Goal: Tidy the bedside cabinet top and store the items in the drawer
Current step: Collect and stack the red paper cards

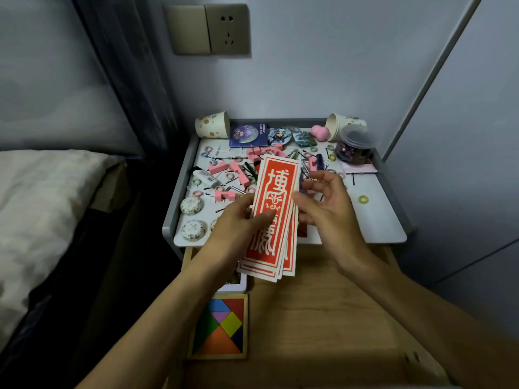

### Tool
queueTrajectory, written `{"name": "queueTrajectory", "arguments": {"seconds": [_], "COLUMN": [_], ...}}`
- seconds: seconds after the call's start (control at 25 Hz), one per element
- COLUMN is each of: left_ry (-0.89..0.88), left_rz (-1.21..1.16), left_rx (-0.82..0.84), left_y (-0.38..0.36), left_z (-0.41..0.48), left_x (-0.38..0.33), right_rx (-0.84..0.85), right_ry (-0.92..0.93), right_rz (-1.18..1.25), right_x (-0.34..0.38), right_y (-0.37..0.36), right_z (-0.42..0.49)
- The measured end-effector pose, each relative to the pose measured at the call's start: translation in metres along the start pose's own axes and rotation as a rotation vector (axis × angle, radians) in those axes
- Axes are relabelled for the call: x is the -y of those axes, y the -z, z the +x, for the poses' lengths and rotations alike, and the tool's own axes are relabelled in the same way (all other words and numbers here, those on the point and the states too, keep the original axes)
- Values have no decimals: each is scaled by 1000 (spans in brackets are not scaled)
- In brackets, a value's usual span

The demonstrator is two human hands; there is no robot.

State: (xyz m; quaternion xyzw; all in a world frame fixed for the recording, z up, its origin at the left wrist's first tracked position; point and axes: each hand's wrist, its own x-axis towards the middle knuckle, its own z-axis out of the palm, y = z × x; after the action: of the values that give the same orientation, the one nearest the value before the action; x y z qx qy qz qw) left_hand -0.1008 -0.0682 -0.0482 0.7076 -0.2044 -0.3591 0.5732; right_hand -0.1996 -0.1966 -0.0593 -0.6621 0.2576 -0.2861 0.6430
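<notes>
Gripping a fanned stack of red-and-cream paper strips [276, 211], the person's left hand [238, 217] has its thumb laid across the printed front and its fingers curled behind. The right hand [323, 203] is just to the right of the stack, its fingers loosely spread and half bent and clasping nothing, with the thumb at the stack's right edge. The stack is held tilted over the near edge of the bedside cabinet top [379, 217], its lower end hanging above the open drawer [323, 304]. In the drawer's left part lies a wooden tangram puzzle [219, 327] with coloured pieces, and just beyond it a white-edged flat item [234, 284] is mostly hidden by the strips. On the cabinet top behind the hands, pink blocks [224, 167] lie scattered among dark hairpins and small hair rings. Two round floral tins [191, 204] sit near the left rim, and a yellow-green ring [363, 199] lies alone on the right. Along the far edge, a paper cup [213, 124] lies on its side at the left corner, with picture badges [247, 133] beside it, then a pink heart-shaped sponge [320, 132]. At the right corner a second tipped cup [341, 123] lies behind a clear lidded jar [355, 147] of dark small things. A bed [42, 206] lies to the left, and a wall socket [227, 28] is on the wall above.
</notes>
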Motion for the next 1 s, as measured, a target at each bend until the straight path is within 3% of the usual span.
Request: {"name": "queueTrajectory", "arguments": {"seconds": [0.12,0.32,0.4,0.68,1.0], "left_ry": [14,238,234,-195,-359], "left_rz": [77,-40,-25,717,848], "left_rx": [34,382,409,-124,-259], "left_y": [-5,-5,-9,-12,-16], "left_z": [-4,-11,-13,1,1], "left_x": [0,-5,-5,15,20], "right_rx": [34,-5,27,-5,47], "right_ry": [-55,-43,-57,69,168], "right_rz": [21,303,305,167,206], "right_x": [0,5,5,11,10], "right_y": [0,7,6,3,-3], "right_z": [1,9,9,-1,-5]}}
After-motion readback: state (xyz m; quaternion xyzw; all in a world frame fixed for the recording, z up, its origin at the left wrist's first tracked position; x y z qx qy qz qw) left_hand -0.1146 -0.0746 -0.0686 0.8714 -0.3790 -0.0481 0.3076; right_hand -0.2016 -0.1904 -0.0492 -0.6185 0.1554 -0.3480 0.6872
